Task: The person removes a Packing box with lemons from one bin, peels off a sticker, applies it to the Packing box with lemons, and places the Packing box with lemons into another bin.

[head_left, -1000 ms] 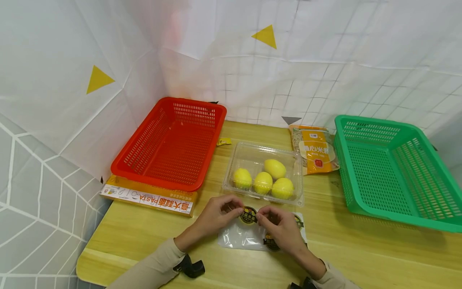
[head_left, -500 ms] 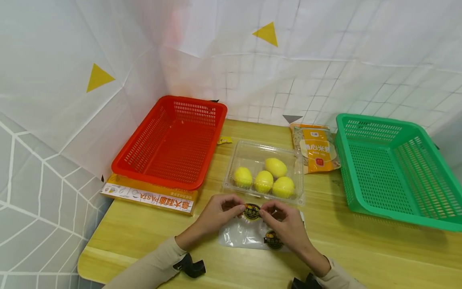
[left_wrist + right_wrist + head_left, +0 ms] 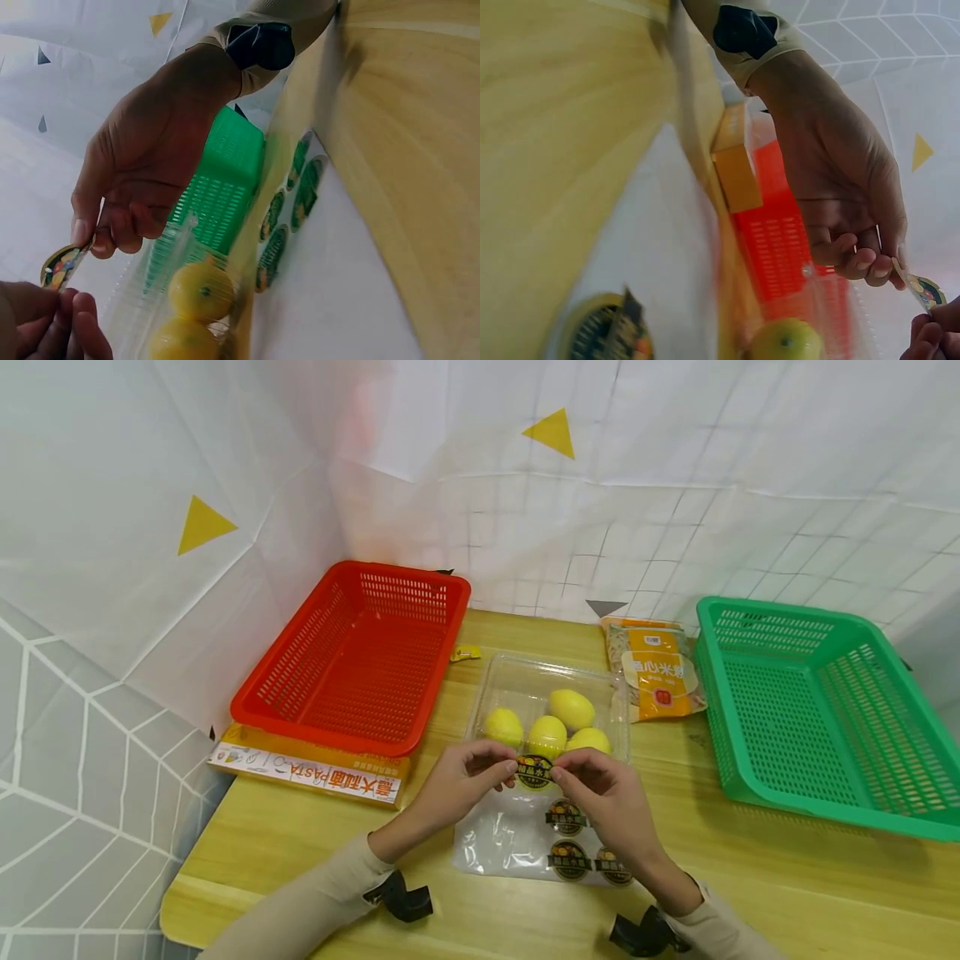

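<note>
Between both hands a round black-and-gold sticker (image 3: 535, 772) is stretched, one side edge in each hand. My left hand (image 3: 467, 781) pinches its left edge between thumb and finger, and my right hand (image 3: 606, 795) pinches the right. In the left wrist view the sticker (image 3: 63, 265) shows its fruit print, raised off the table. Behind it sits a clear plastic clamshell box (image 3: 517, 672) with several yellow lemons (image 3: 572, 710); the sticker overlaps its front edge in the head view. Below the hands lies a glossy sticker sheet (image 3: 498, 843) bearing several more stickers (image 3: 569, 860).
A red basket (image 3: 427, 693) stands at the left, over a pasta box (image 3: 307, 774). At the right is a green basket (image 3: 738, 760), with an orange grain bag (image 3: 656, 670) beside it. A small yellow packet (image 3: 466, 652) lies near the red basket. Hanging sheets (image 3: 420, 510) enclose the back.
Both hands have moved forward and up from over the sheet to the box's front edge, carrying the sticker. More of the stickers on the sheet now show.
</note>
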`<state>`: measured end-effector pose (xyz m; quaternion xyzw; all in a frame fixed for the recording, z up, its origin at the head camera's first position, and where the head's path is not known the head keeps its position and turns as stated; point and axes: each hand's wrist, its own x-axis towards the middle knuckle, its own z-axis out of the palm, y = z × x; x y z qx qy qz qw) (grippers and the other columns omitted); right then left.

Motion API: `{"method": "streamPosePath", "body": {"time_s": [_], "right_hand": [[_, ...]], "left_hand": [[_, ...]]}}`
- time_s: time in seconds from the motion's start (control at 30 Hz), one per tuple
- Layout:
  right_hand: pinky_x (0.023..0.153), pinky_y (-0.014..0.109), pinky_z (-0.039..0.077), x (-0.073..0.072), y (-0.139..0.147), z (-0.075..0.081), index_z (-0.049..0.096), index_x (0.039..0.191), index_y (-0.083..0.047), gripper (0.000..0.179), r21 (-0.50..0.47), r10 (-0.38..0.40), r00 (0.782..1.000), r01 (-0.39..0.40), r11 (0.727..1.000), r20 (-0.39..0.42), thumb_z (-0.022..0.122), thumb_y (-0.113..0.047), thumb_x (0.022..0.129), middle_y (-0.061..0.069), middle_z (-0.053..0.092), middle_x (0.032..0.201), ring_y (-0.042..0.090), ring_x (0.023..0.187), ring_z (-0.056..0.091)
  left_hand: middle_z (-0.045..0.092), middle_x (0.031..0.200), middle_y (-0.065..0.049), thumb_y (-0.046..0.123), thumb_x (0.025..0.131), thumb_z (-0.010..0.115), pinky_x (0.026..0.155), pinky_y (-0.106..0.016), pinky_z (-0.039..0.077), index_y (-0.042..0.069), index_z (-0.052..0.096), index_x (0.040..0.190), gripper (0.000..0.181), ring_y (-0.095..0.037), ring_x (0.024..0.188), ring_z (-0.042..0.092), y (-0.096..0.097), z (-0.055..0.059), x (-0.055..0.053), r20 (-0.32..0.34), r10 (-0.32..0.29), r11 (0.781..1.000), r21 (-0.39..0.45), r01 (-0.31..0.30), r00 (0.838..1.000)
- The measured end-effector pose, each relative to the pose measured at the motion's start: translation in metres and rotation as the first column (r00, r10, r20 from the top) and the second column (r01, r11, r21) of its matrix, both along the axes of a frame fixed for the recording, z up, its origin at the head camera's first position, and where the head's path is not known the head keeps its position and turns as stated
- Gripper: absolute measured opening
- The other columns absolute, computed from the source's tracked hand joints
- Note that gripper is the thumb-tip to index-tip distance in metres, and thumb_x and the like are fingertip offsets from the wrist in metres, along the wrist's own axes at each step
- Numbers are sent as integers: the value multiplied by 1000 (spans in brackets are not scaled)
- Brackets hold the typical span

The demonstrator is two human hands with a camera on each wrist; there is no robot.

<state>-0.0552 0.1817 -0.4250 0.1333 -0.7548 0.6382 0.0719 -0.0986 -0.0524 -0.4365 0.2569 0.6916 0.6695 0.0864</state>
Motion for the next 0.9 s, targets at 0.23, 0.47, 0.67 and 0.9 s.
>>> {"method": "streamPosePath", "body": {"time_s": [0.23,0.47,0.67,0.9], "right_hand": [[56,28,50,-10,3,11,73,101,-2,3,29,-53,999,52,998,4,71,-3,99,16,67,83,17,64,56],[53,29,49,-21,9,18,73,101,0,6,35,-85,996,84,996,25,71,-6,99,23,60,74,23,61,55],[54,30,49,-30,10,23,73,102,1,10,40,-114,993,113,993,31,72,-9,100,24,62,76,26,62,55],[55,30,50,-40,12,27,72,102,4,13,32,-113,993,113,993,13,71,-9,100,16,63,74,24,62,55]], "left_hand": [[72,99,-11,5,101,67,74,-34,60,-1,70,118,18,-43,89,69,8,12,-5,-5,23,999,46,-23,1000],[69,105,-14,-2,98,69,78,-36,61,-3,66,120,22,-38,92,67,16,19,-12,-62,50,994,104,-44,997],[69,108,-17,-3,99,67,83,-40,61,-6,67,116,18,-39,95,66,19,21,-19,-64,79,989,128,-70,995],[72,105,-10,-1,99,68,81,-38,60,-2,71,112,13,-29,92,69,23,24,-31,-127,115,989,102,-102,985]]}}
